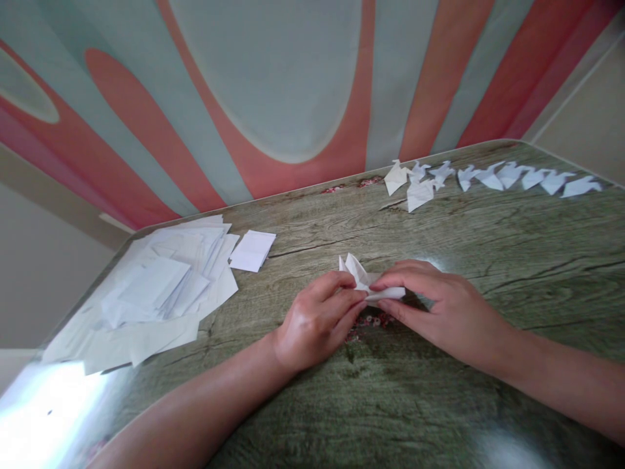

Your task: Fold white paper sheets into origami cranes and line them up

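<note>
Just above the middle of the table, a partly folded piece of white paper (359, 271) is held between both hands. My left hand (319, 319) pinches its left side, fingers closed over the lower folds. On the other side my right hand (434, 296) grips it between thumb and fingers, with a narrow folded strip sticking out to the right. Two pointed flaps rise at the upper left of the paper. My left fingers hide part of its lower body.
At the left lies a spread heap of white paper sheets (215, 286), with a small stack of paper squares (253, 251) beside it. Several folded paper birds (510, 173) line the far right of the wood-patterned table (312, 417). A painted wall (307, 85) stands behind.
</note>
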The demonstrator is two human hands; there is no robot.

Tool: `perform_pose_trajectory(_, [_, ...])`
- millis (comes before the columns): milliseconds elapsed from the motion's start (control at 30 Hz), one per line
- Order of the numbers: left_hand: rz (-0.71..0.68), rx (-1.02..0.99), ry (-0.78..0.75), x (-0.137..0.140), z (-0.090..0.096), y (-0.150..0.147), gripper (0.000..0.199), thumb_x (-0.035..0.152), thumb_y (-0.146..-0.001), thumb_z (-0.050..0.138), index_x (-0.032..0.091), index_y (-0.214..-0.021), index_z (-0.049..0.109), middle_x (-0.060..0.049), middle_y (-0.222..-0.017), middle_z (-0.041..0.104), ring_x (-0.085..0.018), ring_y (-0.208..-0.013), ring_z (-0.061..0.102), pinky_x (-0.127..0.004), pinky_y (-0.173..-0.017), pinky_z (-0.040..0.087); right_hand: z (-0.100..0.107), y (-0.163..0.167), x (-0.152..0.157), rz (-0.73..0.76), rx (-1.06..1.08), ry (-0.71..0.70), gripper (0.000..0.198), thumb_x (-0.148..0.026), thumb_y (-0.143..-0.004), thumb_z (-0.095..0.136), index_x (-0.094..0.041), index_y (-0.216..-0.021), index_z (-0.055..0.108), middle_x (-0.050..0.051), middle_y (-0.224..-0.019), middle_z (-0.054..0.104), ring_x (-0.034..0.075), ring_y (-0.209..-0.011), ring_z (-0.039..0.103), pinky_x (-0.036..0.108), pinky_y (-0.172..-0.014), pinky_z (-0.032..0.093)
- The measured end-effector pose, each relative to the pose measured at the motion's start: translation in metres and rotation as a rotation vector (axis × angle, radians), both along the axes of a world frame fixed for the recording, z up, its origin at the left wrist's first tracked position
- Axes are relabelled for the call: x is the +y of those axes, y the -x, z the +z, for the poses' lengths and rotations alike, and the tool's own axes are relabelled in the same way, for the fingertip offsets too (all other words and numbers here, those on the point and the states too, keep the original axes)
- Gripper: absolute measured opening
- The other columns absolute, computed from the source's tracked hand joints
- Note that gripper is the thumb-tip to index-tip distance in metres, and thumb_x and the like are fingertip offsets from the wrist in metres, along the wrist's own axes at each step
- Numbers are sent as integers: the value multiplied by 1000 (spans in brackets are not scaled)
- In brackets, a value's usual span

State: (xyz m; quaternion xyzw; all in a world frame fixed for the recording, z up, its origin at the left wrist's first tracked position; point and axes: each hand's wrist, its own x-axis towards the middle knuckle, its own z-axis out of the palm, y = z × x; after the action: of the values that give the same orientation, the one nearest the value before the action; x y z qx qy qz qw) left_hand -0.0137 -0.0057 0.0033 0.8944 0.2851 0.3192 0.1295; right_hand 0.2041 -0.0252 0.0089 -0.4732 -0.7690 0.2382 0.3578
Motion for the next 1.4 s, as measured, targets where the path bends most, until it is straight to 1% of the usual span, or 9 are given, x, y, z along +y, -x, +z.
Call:
perform_pose_trajectory(133, [-6, 8, -4, -1, 1, -1, 23, 12, -87, 60, 14, -108, 64, -10, -104, 60, -16, -92, 62, -31, -80, 57, 0, 1, 2, -14, 0, 16, 17, -24, -83, 65, -24, -99, 68, 1, -97, 69, 18, -95, 62, 35, -87, 46])
perform_pose_trajectory(300, [-8, 14, -5, -2, 1, -2, 20, 12, -86, 60, 14, -106, 65, -11, -105, 60, -17, -94, 62, -31, -81, 56, 3, 1, 3, 0, 40, 54, 6, -21, -81, 67, -24, -86, 69, -2, -87, 68, 15, -87, 63, 31, -81, 48])
perform_pose_trajectory(433, [0, 12, 3, -2, 0, -2, 21, 12, -87, 60, 15, -107, 65, -10, -105, 60, -16, -93, 62, -31, -81, 56, 2, 1, 3, 3, 78, 79, 7, -18, -80, 68, -24, -82, 70, -2, -86, 68, 14, -85, 63, 30, -80, 47])
perform_pose_trajectory(700, [6, -13, -9, -2, 0, -3, 18, 11, -86, 60, 14, -103, 65, -10, -103, 60, -16, -93, 62, -29, -82, 56, 7, 2, 2, -23, 107, 145, 5, -22, -81, 67, -25, -83, 70, -3, -89, 69, 13, -87, 63, 28, -81, 46])
perform_pose_trajectory(833, [2, -10, -1, -2, 1, -3, 18, 11, -86, 60, 14, -103, 65, -10, -103, 61, -16, -93, 61, -29, -82, 55, 8, 1, 2, -25, 100, 188, 8, -25, -84, 64, -26, -85, 71, -3, -92, 69, 13, -89, 63, 28, -83, 46])
perform_pose_trajectory(1067, [-2, -22, 20, -1, 0, -3, 17, 11, -86, 60, 15, -102, 65, -9, -101, 60, -15, -93, 61, -28, -82, 55, 6, 0, 3, -13, 110, 184, 11, -27, -85, 63, -27, -85, 74, -2, -91, 72, 15, -89, 65, 29, -82, 49])
perform_pose_trajectory(1233, [4, -40, 34, 0, 0, -3, 14, 12, -87, 59, 15, -98, 65, -9, -99, 60, -15, -92, 61, -29, -80, 55, 9, -1, 3, -34, 116, 177, 12, -27, -84, 63, -27, -82, 74, -1, -91, 72, 16, -87, 66, 32, -83, 51])
perform_pose_trajectory(1400, [21, -51, 35, 2, 1, -2, 12, 12, -86, 60, 16, -97, 65, -7, -98, 61, -14, -92, 61, -28, -80, 54, 12, -2, 3, -58, 130, 180, 12, -30, -84, 63, -28, -83, 75, 0, -94, 72, 18, -89, 67, 34, -85, 52])
